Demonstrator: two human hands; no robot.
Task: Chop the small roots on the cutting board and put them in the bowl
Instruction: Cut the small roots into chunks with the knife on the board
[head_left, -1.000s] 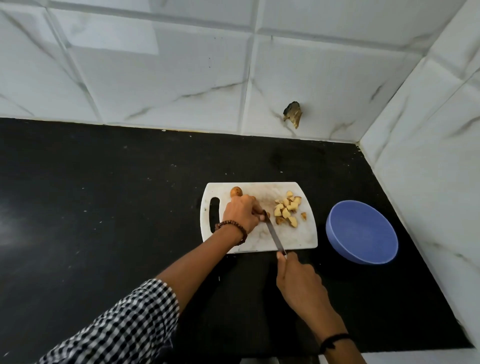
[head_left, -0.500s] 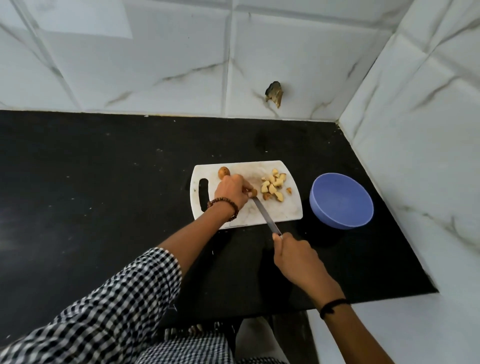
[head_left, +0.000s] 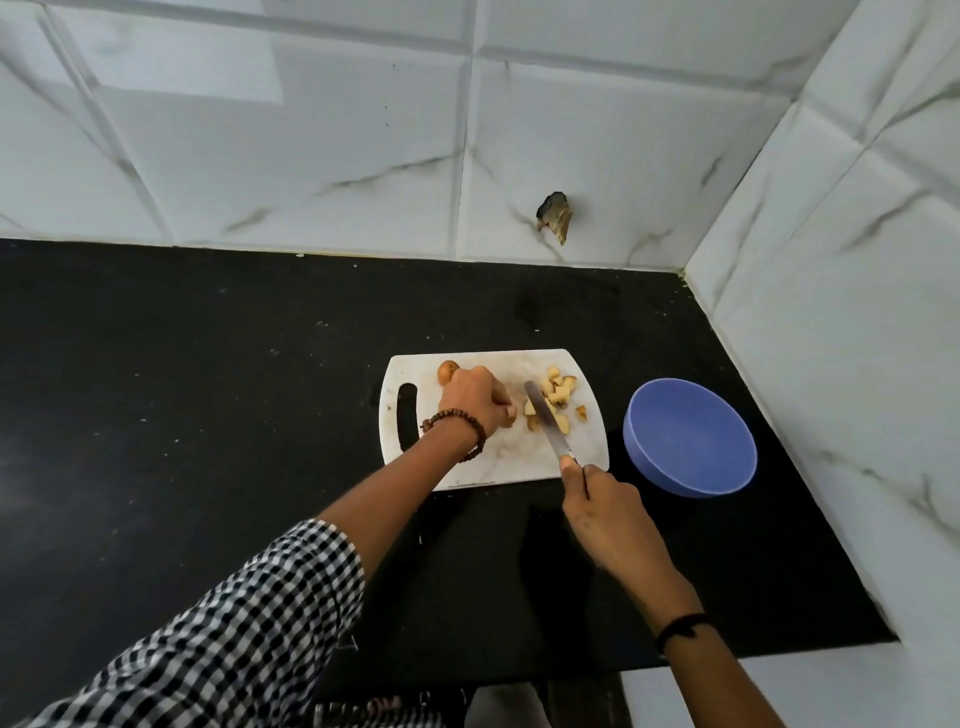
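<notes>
A white cutting board (head_left: 498, 462) lies on the black counter. My left hand (head_left: 475, 397) rests on the board, fingers curled around a small root piece whose tip shows at my fingertips. A whole brown root (head_left: 447, 372) sits just behind that hand. My right hand (head_left: 605, 512) grips a knife (head_left: 545, 421); its blade lies across the pile of several pale chopped pieces (head_left: 556, 397) on the board's right side. The blue bowl (head_left: 691, 436) stands to the right of the board and looks empty.
White marble-look tiles form the back wall and the right wall, meeting in a corner. A chipped hole (head_left: 555, 217) marks the back wall. The black counter (head_left: 208, 415) stretches far to the left; its front edge is near my body.
The knife blade has shifted right, away from my left fingers and onto the chopped pile. The camera view has moved as well.
</notes>
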